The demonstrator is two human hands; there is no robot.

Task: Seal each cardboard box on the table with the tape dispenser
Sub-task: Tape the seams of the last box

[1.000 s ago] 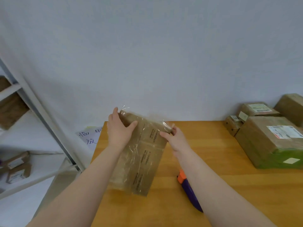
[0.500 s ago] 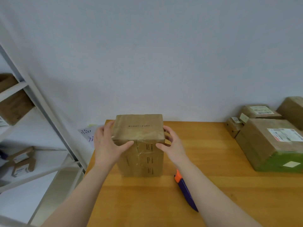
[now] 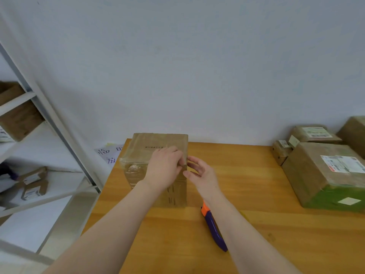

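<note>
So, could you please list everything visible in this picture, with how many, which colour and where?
handled cardboard box: 1, brown with glossy tape, table's back left
other cardboard boxes: 4, brown, the biggest with a green side, table's back right
purple tool: 1, purple with orange tip, on the table, partly hidden by the right forearm
table: 1, light wood, centre and right
shelf unit: 1, white-grey, left
shelf boxes: at least 4, brown, on the shelves
paper sign: 1, white with handwritten characters, beyond the table's back left corner
wall: 1, pale grey, behind
left hand: 1, on the handled box's upper front edge
right hand: 1, fingers touching that box's right edge
</note>
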